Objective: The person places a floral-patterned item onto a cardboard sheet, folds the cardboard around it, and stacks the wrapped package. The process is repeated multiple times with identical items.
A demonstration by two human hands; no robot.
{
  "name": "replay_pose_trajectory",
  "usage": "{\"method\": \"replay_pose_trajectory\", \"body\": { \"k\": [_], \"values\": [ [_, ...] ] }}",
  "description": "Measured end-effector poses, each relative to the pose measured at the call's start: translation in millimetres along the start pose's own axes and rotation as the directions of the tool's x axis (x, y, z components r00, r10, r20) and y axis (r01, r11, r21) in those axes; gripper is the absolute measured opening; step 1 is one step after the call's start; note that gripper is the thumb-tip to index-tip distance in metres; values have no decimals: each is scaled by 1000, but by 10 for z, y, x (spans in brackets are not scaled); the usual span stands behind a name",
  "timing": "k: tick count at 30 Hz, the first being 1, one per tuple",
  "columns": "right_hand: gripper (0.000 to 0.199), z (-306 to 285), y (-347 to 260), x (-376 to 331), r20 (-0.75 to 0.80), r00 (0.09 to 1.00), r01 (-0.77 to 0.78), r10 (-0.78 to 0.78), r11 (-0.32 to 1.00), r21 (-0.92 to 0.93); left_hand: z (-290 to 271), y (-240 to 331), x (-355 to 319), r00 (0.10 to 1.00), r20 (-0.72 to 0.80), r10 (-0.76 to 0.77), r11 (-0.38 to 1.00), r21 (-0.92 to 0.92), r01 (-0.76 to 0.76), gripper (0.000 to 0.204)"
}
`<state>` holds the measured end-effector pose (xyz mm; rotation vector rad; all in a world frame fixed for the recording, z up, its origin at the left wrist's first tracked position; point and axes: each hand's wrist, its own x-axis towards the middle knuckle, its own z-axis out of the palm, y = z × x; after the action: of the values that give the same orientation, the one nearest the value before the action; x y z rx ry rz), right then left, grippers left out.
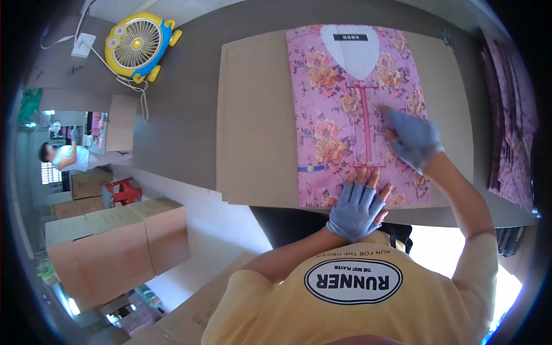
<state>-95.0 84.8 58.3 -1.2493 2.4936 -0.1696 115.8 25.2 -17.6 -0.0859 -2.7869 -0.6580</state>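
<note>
A folded pink floral shirt [330, 123] lies face up on a sheet of brown cardboard [256, 126]. Its pale V-shaped neck opening [357, 57] points away from me, and a darker pink placket [366, 123] runs down the middle. My left hand [356, 210], in a grey-blue fingerless glove, rests flat at the shirt's near edge with fingers stretched out below the placket. To the right of the placket is my right hand [413, 138], gloved alike and slightly blurred. Its thumb and fingers are apart over the fabric, holding nothing visible.
More folded pink floral fabric [509, 121] is piled at the table's right edge. A yellow and blue fan [138, 43] with a cord sits at the far left, near a white socket [84, 45]. Cardboard boxes [115, 247], a red stool [123, 191] and another person [69, 156] are beyond the left side.
</note>
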Motion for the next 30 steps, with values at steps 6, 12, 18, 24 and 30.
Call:
{"method": "replay_pose_trajectory", "body": {
  "k": [6,12,18,24,30],
  "values": [
    [26,-46,-737,2260,-154,884,368,-441,860,-354,75,-87,35,997,-60,47,997,-63,-51,58],
    [60,-159,-1197,3543,-381,900,166,-213,974,-153,168,-121,44,973,-219,68,997,-10,-72,42],
    [68,100,-1188,3527,-499,747,310,-440,894,-325,213,-165,50,935,-346,78,995,-26,-92,35],
    [71,311,-1335,2895,-397,758,357,-517,839,-410,250,-140,30,929,-359,83,995,-29,-100,40],
    [73,624,-1502,2172,-260,661,598,-704,704,-384,116,-142,24,972,-213,98,994,-18,-104,49]
  ]
}}
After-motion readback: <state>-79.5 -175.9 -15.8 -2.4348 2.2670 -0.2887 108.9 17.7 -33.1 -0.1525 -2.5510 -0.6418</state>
